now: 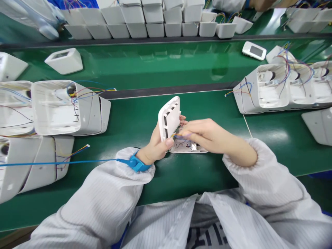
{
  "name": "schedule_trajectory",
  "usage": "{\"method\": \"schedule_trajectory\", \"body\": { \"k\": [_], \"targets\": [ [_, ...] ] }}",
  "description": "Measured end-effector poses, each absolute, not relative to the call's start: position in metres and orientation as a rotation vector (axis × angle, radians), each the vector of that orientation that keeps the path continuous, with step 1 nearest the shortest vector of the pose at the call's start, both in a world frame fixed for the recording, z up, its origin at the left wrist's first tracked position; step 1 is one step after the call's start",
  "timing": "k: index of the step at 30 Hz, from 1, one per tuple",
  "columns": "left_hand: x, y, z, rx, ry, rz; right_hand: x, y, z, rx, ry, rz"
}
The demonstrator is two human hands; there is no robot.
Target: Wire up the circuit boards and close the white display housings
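Two bare hands work on a small white casing at the middle of the green worktop (135, 114).

The left hand (155, 145), with a blue wrist strap (136, 163) and its blue cord (64, 162) running off to the left, has its fingers clenched on the white cover (169, 119), holding it upright on its edge, thumb against the lower front. The right hand (207, 135) reaches across from the right; its fingers pinch thin coloured wires (178, 135) just beside the cover, above the flat base part (188, 148) lying on the worktop beneath both hands. Open white housings with wires (64, 107) sit well apart at the left, more housings (269, 88) at the right, and a row of white shells (145, 20) stands along the far side.
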State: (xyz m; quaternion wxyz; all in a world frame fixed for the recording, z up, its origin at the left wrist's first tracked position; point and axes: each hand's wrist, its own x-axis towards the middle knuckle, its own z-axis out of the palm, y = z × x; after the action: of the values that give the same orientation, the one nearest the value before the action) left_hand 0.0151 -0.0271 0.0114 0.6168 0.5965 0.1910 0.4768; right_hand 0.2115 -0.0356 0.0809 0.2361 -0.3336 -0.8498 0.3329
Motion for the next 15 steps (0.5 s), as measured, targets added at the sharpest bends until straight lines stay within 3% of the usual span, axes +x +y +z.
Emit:
{"method": "schedule_trajectory", "body": {
  "k": [3, 6, 12, 15],
  "targets": [
    [0.014, -0.027, 0.013, 1.411, 0.422, 1.060, 0.219, -0.034, 0.094, -0.707, -2.380, 1.262],
    [0.013, -0.027, 0.013, 1.422, 0.439, 1.046, 0.223, -0.033, 0.097, -0.731, -2.325, 1.404],
    [0.014, -0.026, 0.011, 1.414, 0.432, 1.079, 0.230, -0.031, 0.084, -0.952, -2.272, 1.003],
    [0.014, -0.026, 0.011, 1.419, 0.443, 1.051, 0.236, -0.029, 0.085, -0.991, -2.278, 1.020]
  ]
}}
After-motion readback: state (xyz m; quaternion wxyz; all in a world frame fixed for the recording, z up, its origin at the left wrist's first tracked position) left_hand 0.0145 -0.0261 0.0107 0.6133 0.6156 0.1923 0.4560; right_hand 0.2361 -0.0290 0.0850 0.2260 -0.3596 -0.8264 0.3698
